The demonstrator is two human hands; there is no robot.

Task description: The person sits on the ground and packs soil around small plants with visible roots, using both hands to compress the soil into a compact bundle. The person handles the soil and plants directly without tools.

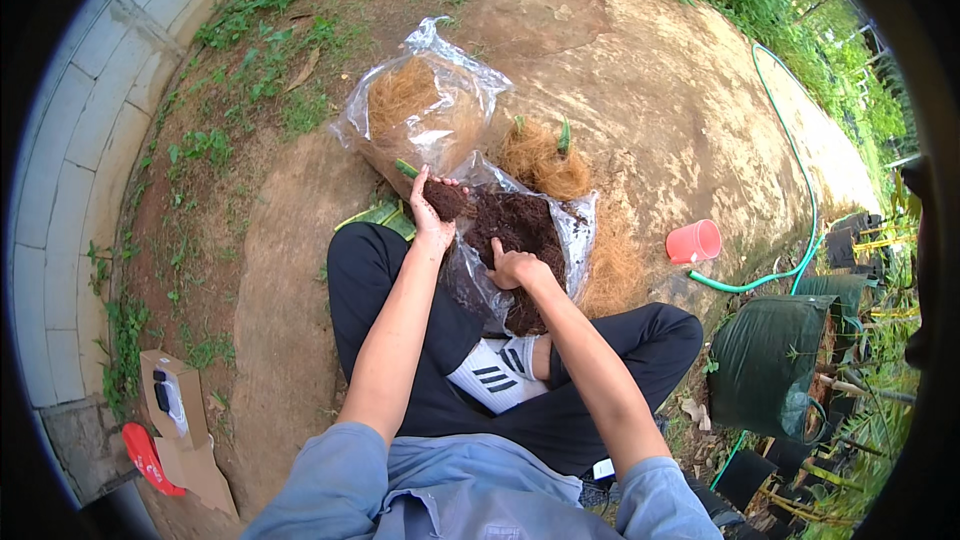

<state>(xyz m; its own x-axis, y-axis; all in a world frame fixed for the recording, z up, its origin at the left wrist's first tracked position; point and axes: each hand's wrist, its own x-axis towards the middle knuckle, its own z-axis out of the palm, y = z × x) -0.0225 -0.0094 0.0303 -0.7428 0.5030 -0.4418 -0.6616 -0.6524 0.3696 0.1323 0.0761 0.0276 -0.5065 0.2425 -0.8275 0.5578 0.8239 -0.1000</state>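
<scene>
My left hand point(429, 216) cups a clump of dark potting mix point(445, 199), and a short green leaf cutting point(406, 169) sticks out beside its fingers. Whether the leaf is set in the clump is hard to see. My right hand point(516, 267) touches the loose dark potting mix point(517, 221) in an opened clear plastic bag point(582, 229), its index finger extended. Behind that bag sit fibre-wrapped bundles point(544, 163) with green leaf tips point(564, 136) poking out. A second clear plastic bag point(427, 109), full of brown coconut fibre, stands at the far left of them.
Loose coconut fibre point(611, 262) is spread right of the soil bag. Cut green leaves point(382, 219) lie by my left knee. To the right are a pink plastic cup point(693, 241), a green hose point(806, 165) and dark green grow bags point(772, 367). A cardboard box point(176, 401) stands lower left.
</scene>
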